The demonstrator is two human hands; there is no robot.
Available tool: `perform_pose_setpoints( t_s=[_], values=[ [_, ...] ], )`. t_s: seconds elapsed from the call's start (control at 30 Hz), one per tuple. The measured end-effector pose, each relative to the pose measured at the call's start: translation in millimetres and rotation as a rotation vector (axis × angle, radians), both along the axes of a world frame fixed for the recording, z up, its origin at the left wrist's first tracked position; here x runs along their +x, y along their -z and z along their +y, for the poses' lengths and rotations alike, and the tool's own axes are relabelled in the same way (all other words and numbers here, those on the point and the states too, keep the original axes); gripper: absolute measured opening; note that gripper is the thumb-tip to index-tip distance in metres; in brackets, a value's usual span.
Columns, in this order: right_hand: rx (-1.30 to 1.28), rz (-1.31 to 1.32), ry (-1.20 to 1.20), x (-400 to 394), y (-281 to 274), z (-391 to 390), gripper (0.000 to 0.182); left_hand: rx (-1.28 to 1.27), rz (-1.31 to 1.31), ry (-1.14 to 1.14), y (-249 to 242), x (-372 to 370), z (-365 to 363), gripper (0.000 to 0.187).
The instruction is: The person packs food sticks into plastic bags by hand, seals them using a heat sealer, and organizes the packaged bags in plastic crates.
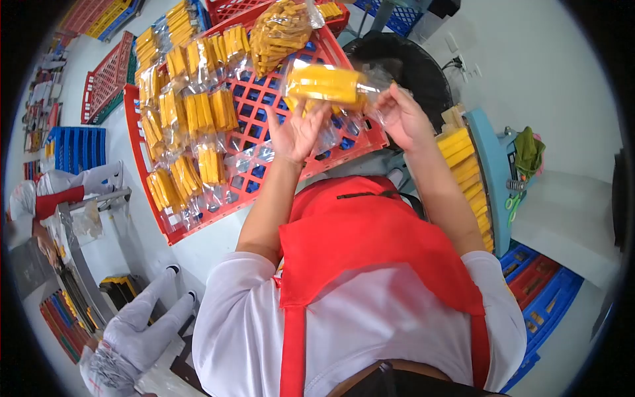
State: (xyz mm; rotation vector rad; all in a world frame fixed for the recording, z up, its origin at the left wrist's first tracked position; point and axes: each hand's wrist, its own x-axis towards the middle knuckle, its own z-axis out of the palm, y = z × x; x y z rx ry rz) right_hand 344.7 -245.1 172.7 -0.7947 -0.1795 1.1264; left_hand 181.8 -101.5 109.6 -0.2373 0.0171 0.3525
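Both my hands hold up a clear plastic bag of yellow sticks [324, 83] above a red lattice tray [135, 126]. My left hand [297, 131] props the bag from below with its fingers spread against it. My right hand [402, 116] pinches the loose plastic at the bag's right end. Several filled bags of yellow sticks [198, 112] lie in rows on the tray. A bigger, fuller bag [281, 30] rests at the tray's far edge. My red apron [370, 245] fills the lower middle.
A row of loose yellow sticks [463, 172] sits on a blue machine [493, 165] at the right. Blue and red crates [542, 291] stand lower right, with more crates upper left. Another person's white-gloved hands [142, 317] work at lower left.
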Motion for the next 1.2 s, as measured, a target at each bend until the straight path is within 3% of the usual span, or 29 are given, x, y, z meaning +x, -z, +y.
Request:
perform_pose_setpoints(
  t_s=[0.07, 0.17, 0.23, 0.3, 0.33, 0.37, 0.4, 0.47, 0.5, 0.57, 0.63, 0.7, 0.77, 0.83, 0.87, 0.93, 1.0, 1.07, 1.13, 1.17, 1.2],
  values=[
    [0.118, 0.14, 0.058, -4, 27, 23, 0.017, 0.026, 0.146, -0.166, -13, 7, 15, 0.087],
    [0.019, 0.181, 0.085, -12, 70, 38, 0.017, 0.332, 0.453, -0.302, 1, -7, 42, 0.064],
    [-0.193, 0.262, 0.063, -13, 103, 37, 0.019, 0.386, 0.716, -0.457, 27, -36, 57, 0.052],
    [-0.28, 0.259, 0.086, -17, 122, 29, 0.022, 0.309, 0.953, -0.653, 76, -82, 78, 0.041],
    [-0.339, 0.26, 0.058, -16, 129, 23, 0.023, 0.26, 1.031, -0.614, 69, -105, 76, 0.031],
    [-0.4, 0.259, 0.028, -14, 132, 17, 0.024, 0.134, 1.141, -0.704, 127, -143, 93, 0.024],
    [-0.405, 0.259, 0.023, -13, 130, 14, 0.024, 0.123, 1.082, -0.776, 158, -180, 94, 0.023],
    [-0.435, 0.219, 0.046, -14, 122, 14, 0.026, 0.276, 1.277, -0.975, 123, -190, 73, 0.022],
    [-0.434, 0.22, 0.029, -13, 122, 13, 0.026, 0.269, 1.284, -0.992, 130, -197, 74, 0.022],
    [-0.462, 0.223, 0.027, -9, 124, 6, 0.028, -0.154, 1.713, -0.939, 157, -222, 75, 0.023],
    [-0.527, 0.231, 0.009, -5, 120, -2, 0.028, -0.045, 1.701, -0.974, 153, -226, 62, 0.028],
    [-0.592, 0.232, 0.005, -6, 112, -8, 0.027, 0.039, 1.708, -0.783, 165, -233, 59, 0.031],
    [-0.679, 0.212, -0.099, -9, 94, -15, 0.026, -0.083, 1.768, -0.732, 177, -235, 65, 0.031],
    [-0.69, 0.167, -0.147, -14, 81, -24, 0.024, 0.151, 1.832, -1.099, 182, -237, 69, 0.029],
    [-0.699, 0.127, -0.188, -13, 74, -25, 0.022, 0.152, 1.825, -1.103, 183, -239, 75, 0.029],
    [-0.617, 0.009, -0.234, -13, 57, -20, 0.021, 1.016, 2.023, -0.95, 117, -230, 87, 0.028],
    [-0.536, -0.101, -0.272, -20, 33, -12, 0.02, 1.597, 2.044, -0.582, 7, -200, 90, 0.028],
    [-0.406, -0.327, -0.329, -28, 9, 15, 0.022, 1.736, 1.653, -0.185, -64, -186, 99, 0.027],
    [-0.333, -0.524, -0.404, -33, -5, 40, 0.031, 1.882, 1.263, -0.028, -141, -161, 89, 0.026],
    [-0.32, -0.529, -0.39, -39, -8, 51, 0.031, 1.901, 1.254, -0.038, -168, -149, 87, 0.026],
    [-0.183, -0.558, -0.457, -45, -12, 61, 0.041, 1.958, 1.017, 0.013, -193, -136, 86, 0.027]
  ],
)
